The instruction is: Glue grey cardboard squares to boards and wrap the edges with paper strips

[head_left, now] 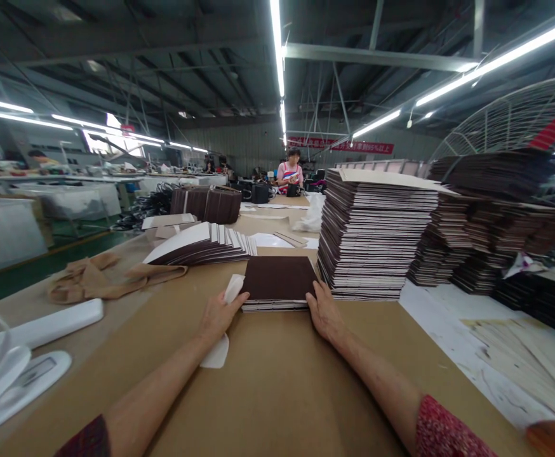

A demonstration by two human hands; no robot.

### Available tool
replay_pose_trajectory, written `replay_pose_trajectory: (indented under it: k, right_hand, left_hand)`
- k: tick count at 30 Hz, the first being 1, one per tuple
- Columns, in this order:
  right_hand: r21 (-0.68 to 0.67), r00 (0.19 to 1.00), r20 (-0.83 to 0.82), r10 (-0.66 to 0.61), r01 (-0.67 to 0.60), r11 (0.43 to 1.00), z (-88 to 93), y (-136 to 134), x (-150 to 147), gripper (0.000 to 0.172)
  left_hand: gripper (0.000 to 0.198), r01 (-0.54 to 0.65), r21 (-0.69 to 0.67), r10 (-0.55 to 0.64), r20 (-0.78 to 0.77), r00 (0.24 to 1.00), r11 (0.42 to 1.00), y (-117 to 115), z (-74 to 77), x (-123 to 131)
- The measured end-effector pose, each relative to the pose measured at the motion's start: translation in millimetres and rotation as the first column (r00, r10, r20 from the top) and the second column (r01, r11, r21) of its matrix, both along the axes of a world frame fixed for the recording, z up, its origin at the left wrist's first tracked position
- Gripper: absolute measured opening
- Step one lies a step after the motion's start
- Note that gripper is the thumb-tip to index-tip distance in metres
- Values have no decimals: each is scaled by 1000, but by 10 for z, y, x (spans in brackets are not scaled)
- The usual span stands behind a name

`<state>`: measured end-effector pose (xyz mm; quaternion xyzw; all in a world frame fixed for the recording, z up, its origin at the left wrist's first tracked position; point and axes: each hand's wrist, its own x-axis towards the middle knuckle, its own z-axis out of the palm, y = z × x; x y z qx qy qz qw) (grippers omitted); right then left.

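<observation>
A low stack of dark brown panels with pale edges [280, 278] lies on the brown table covering [268, 381]. My left hand [219, 316] is closed round a crumpled white piece [234, 289], its fingertips at the stack's left edge. Part of the white material hangs below that hand. At the right edge of the stack, my right hand [324, 309] grips its side with fingers together. Just behind my right hand stands a tall stack of similar panels [377, 238]. Fanned panels with white faces [201, 242] lie to the left, behind the low stack.
Tan fabric strips [110, 279] and a white fan [1, 368] are on the left. More dark stacks [472, 235] and pale sheets [525, 355] lie at right. A person [290, 172] works at the table's far end. Bundled dark pieces [206, 203] stand behind the fanned panels.
</observation>
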<state>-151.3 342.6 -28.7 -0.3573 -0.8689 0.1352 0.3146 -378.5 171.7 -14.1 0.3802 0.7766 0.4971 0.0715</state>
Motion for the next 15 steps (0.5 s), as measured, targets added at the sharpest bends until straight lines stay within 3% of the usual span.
replay_pose_trajectory:
  k: [10, 15]
  right_hand:
    - [-14, 999, -36, 5, -6, 1000, -26, -91, 76, 58]
    - [-73, 999, -40, -29, 26, 997, 60, -116, 74, 63]
  left_hand:
    - [52, 25, -8, -25, 24, 999, 1000, -2, -29, -5]
    - [49, 24, 2, -24, 41, 999, 1000, 16, 7, -65]
